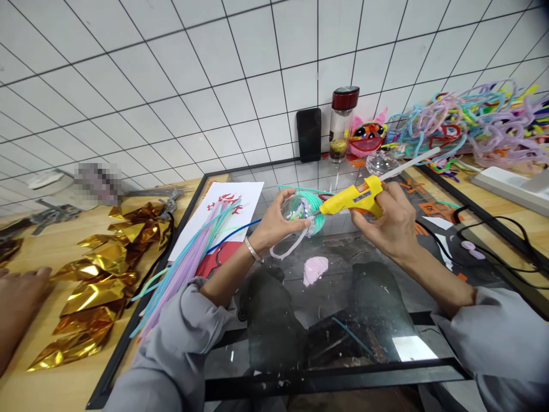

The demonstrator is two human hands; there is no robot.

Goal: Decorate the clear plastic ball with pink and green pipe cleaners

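Note:
My left hand [277,223] is closed around a clear plastic ball [295,207] whose right side is wrapped in mint-green pipe cleaner [316,220]. A pale lilac strand [285,254] loops below it. In my right hand [392,220] is a yellow hot glue gun [354,197], with a long white glue stick [418,162] out of its back end. The gun's nozzle meets the ball's green-wrapped side; whether it touches I cannot tell. A crumpled pink piece [316,270] lies on the glass below my hands.
Pipe cleaners [197,246] lie across white paper [231,194] at left, beside gold foil [103,257]. A phone [309,134], a glass bottle [341,126] and a pink animal-faced craft [368,135] stand at the wall. Right are tangled pipe cleaners [472,123] and a black cable [493,232]. Another person's hand [26,303] rests far left.

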